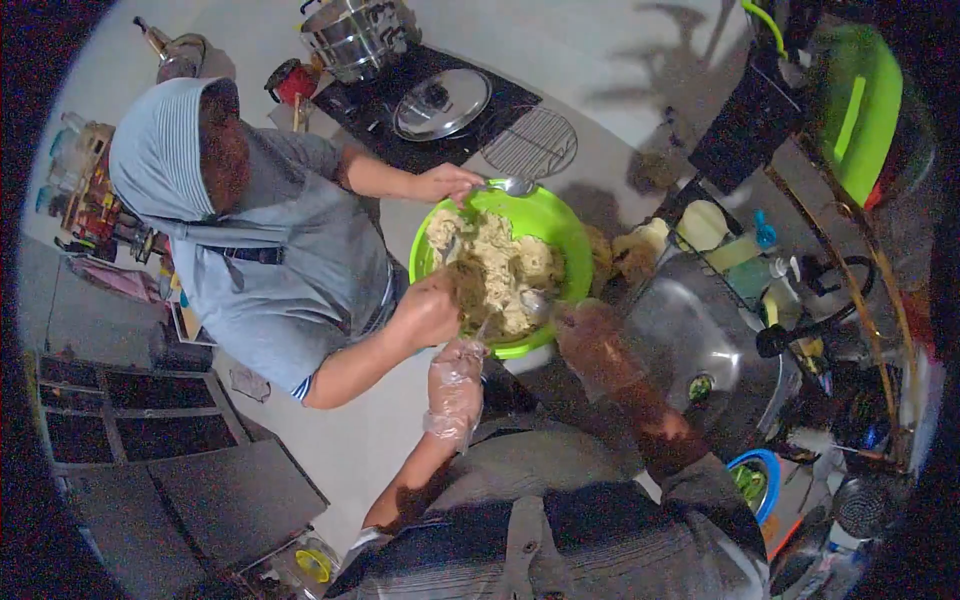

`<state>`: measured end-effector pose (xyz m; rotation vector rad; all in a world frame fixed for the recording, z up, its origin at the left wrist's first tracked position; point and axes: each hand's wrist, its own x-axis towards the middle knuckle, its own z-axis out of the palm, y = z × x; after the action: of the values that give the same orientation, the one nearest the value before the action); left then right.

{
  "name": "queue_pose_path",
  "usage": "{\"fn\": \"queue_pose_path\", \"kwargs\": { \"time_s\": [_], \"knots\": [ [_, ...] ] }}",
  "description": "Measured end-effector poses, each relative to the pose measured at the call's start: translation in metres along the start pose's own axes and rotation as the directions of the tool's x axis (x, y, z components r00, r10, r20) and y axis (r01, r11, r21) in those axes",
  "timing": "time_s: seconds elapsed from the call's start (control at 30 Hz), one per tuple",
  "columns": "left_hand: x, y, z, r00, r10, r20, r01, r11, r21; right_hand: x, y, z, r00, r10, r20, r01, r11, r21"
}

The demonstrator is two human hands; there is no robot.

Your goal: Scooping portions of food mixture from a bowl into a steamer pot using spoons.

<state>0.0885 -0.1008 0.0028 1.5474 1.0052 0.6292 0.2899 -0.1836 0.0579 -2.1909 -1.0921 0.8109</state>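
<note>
A green plastic bowl [577, 240] holds a lumpy, pale dough-like mixture [496, 262]. My left hand [456, 375], in a clear plastic glove, is at the bowl's near rim with its fingers bent. Something thin and pale rises by its fingertips; whether it grips that or the rim is unclear. My right hand [596, 341], also gloved and in shadow, is at the right side of the bowl. It appears to hold a metal spoon [534, 301] whose end rests in the mixture. A co-worker's hand [427, 311] is close beside my left one, over the bowl's edge.
The co-worker's other hand [448, 184] is on the far rim, near another spoon [517, 186]. Beyond lie a black cooktop [360, 105], a metal lid [442, 105] and a wire rack [529, 141]. A steel sink [675, 337] is to my right; a steamer pot [351, 41] stands behind.
</note>
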Motion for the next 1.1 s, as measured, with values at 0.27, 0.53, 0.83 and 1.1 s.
{"fn": "queue_pose_path", "kwargs": {
  "time_s": [0.27,0.53,0.83,1.1],
  "knots": [
    [0.007,-0.010,0.013,0.994,0.111,-0.025,-0.108,0.989,0.097,0.020,0.053,0.044,0.690,-0.722,0.046,0.522,0.452,-0.723],
    [0.009,-0.008,-0.001,1.000,-0.015,-0.022,0.014,0.998,-0.058,0.005,0.019,0.014,0.793,-0.593,-0.139,0.357,0.637,-0.683],
    [0.015,-0.020,-0.012,0.992,-0.106,0.063,0.116,0.977,-0.181,0.027,0.018,0.021,0.884,-0.437,-0.167,0.362,0.865,-0.348],
    [0.021,-0.013,-0.023,0.925,-0.364,0.110,0.379,0.905,-0.193,0.022,0.022,0.016,0.852,-0.460,-0.252,0.270,0.796,-0.542]
  ]
}}
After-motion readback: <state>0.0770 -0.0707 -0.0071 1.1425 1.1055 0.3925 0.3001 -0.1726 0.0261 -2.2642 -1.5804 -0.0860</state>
